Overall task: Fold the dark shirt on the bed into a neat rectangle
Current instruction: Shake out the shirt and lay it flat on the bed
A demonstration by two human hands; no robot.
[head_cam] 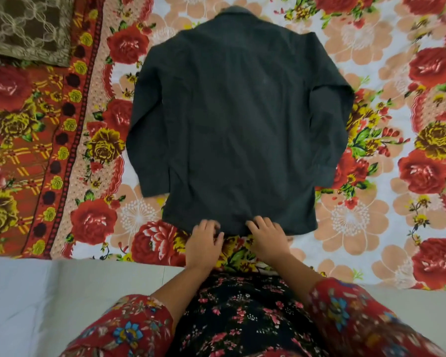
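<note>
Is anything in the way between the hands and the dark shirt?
No, nothing visible is. The left hand and the right hand touch the near hem of the dark shirt, which lies spread on the flowered bedsheet.
</note>
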